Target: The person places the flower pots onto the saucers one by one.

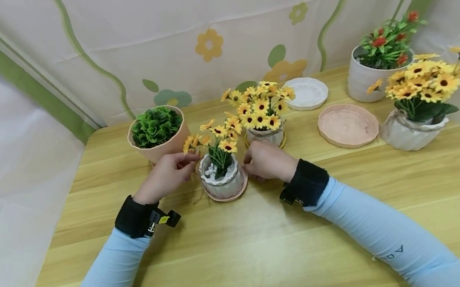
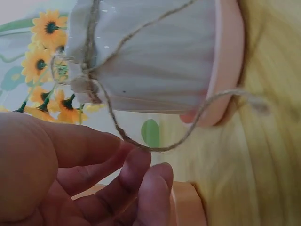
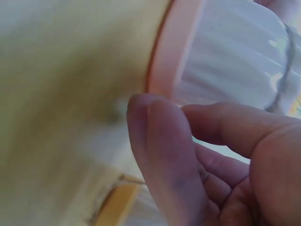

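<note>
Small white ribbed pot (image 1: 222,178) with yellow daisies (image 1: 216,138) stands on a pink saucer (image 1: 227,196), near the middle of the wooden bench (image 1: 268,253), between both hands. A jute twine (image 2: 155,146) is tied round the pot's neck; one loose end trails down past the saucer rim onto the bench.

Left hand (image 1: 165,174) — fingers curled, at the pot's left side near the blossoms. In the left wrist view the fingertips (image 2: 141,162) meet the twine, but whether they pinch it or only brush it I cannot tell. Right hand (image 1: 267,160) — fingers curled in beside the pot's right wall; in the right wrist view the thumb (image 3: 160,141) sits just beside the saucer edge, holding nothing that I can see.

Risks, as judged:
- A tug on the twine would pull high on the pot, at the neck. The pot is light and top-heavy with stems, so it could tilt or slide off the saucer.
- The saucer rests loose on smooth wood; a push from one side alone could skate both across the bench.
- A second daisy pot (image 1: 264,135) stands just behind, the pink pot of green leaves (image 1: 156,133) near the left hand. A knuckle or sleeve could knock either.
- Stems are thin — fingers closing near the blossoms could bend them.
</note>
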Demonstrator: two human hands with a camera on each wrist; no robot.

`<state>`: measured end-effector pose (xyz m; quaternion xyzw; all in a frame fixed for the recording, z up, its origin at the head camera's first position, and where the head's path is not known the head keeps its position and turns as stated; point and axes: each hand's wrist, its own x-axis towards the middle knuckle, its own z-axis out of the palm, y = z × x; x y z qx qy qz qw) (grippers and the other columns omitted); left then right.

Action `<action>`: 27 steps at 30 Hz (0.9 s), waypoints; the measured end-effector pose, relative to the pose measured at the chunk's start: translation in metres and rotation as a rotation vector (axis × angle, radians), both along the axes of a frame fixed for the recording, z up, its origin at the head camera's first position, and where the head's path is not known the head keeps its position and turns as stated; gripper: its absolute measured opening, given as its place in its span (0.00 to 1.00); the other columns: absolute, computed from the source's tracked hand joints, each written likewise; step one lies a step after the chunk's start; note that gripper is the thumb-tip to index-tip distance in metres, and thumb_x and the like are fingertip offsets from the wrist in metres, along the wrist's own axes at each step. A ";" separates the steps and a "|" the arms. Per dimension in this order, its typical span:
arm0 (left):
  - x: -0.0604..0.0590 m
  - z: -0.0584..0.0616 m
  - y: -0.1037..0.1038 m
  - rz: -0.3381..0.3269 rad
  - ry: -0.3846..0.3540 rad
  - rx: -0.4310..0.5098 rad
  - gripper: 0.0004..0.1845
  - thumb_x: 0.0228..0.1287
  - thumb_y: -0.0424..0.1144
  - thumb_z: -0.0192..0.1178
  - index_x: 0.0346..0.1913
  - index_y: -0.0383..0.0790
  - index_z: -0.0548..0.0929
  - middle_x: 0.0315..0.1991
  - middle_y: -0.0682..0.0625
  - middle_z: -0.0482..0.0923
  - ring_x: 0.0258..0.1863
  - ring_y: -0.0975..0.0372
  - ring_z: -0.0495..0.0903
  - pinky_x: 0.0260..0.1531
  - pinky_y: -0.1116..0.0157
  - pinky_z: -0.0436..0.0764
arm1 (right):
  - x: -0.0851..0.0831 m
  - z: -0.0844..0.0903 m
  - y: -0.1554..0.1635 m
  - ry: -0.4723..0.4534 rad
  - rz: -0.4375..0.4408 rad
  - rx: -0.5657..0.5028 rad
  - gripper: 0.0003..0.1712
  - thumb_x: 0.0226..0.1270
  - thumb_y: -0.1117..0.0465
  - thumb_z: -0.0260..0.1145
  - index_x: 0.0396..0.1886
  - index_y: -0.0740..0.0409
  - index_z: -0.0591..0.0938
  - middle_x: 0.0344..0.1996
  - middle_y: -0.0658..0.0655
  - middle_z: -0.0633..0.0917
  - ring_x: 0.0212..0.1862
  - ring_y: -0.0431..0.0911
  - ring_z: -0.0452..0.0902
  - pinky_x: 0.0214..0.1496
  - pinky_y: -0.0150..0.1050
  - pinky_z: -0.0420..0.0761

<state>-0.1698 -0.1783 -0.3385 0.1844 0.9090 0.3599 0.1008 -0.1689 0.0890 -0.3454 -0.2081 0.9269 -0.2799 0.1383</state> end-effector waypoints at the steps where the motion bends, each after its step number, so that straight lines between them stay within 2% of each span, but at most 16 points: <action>1: 0.000 -0.001 0.000 -0.002 0.007 -0.014 0.13 0.67 0.37 0.52 0.51 0.43 0.81 0.31 0.47 0.76 0.22 0.59 0.74 0.22 0.64 0.75 | 0.000 0.002 0.001 0.009 0.005 0.003 0.11 0.62 0.61 0.60 0.27 0.58 0.87 0.13 0.50 0.81 0.14 0.42 0.76 0.22 0.35 0.76; 6: -0.001 -0.007 -0.001 -0.024 0.036 -0.065 0.12 0.66 0.36 0.53 0.48 0.39 0.82 0.33 0.47 0.76 0.19 0.61 0.74 0.21 0.64 0.75 | 0.002 0.022 0.011 0.032 0.042 0.023 0.11 0.63 0.61 0.61 0.28 0.59 0.86 0.14 0.51 0.82 0.16 0.42 0.77 0.27 0.34 0.76; 12: 0.000 -0.008 0.000 -0.038 0.021 -0.066 0.11 0.65 0.35 0.54 0.46 0.36 0.81 0.29 0.43 0.78 0.20 0.59 0.76 0.21 0.64 0.74 | 0.008 0.060 0.038 -0.019 0.078 0.002 0.09 0.64 0.59 0.62 0.27 0.55 0.86 0.17 0.51 0.82 0.19 0.43 0.79 0.25 0.34 0.78; 15: 0.000 -0.008 0.000 -0.039 -0.003 -0.076 0.11 0.65 0.34 0.53 0.46 0.35 0.81 0.28 0.43 0.78 0.21 0.57 0.76 0.21 0.64 0.74 | 0.010 0.079 0.058 -0.003 0.036 -0.033 0.08 0.63 0.59 0.63 0.33 0.57 0.86 0.19 0.51 0.82 0.22 0.43 0.79 0.26 0.35 0.80; 18: -0.001 -0.010 0.000 -0.037 -0.027 -0.098 0.11 0.65 0.34 0.53 0.47 0.36 0.81 0.29 0.44 0.77 0.21 0.58 0.76 0.20 0.64 0.74 | 0.010 0.092 0.081 0.065 -0.055 -0.071 0.09 0.63 0.59 0.63 0.37 0.59 0.85 0.21 0.53 0.83 0.24 0.44 0.80 0.28 0.36 0.80; 20: -0.002 -0.011 0.000 -0.035 -0.034 -0.113 0.11 0.65 0.34 0.53 0.47 0.37 0.81 0.30 0.45 0.76 0.21 0.59 0.75 0.21 0.64 0.74 | 0.009 0.096 0.097 0.114 -0.126 -0.077 0.11 0.63 0.59 0.62 0.39 0.60 0.84 0.23 0.53 0.83 0.26 0.44 0.80 0.29 0.37 0.80; 22: -0.003 -0.012 0.000 -0.041 -0.034 -0.127 0.12 0.65 0.34 0.52 0.47 0.36 0.80 0.30 0.47 0.75 0.20 0.61 0.74 0.21 0.64 0.74 | 0.007 0.094 0.112 0.162 -0.180 -0.037 0.12 0.64 0.58 0.61 0.41 0.60 0.84 0.24 0.53 0.83 0.26 0.45 0.79 0.29 0.38 0.78; 24: -0.002 -0.013 0.000 -0.043 -0.048 -0.131 0.12 0.65 0.34 0.53 0.48 0.36 0.80 0.30 0.47 0.75 0.20 0.61 0.74 0.22 0.64 0.73 | 0.005 0.088 0.125 0.227 -0.210 0.045 0.13 0.64 0.57 0.61 0.41 0.60 0.84 0.25 0.54 0.84 0.26 0.45 0.78 0.29 0.39 0.76; 27: -0.002 -0.014 0.000 -0.050 -0.065 -0.123 0.13 0.64 0.34 0.53 0.49 0.36 0.80 0.29 0.48 0.76 0.20 0.61 0.73 0.21 0.65 0.73 | 0.001 0.069 0.141 0.355 -0.208 0.192 0.12 0.62 0.59 0.61 0.38 0.62 0.85 0.26 0.56 0.84 0.27 0.47 0.78 0.30 0.43 0.75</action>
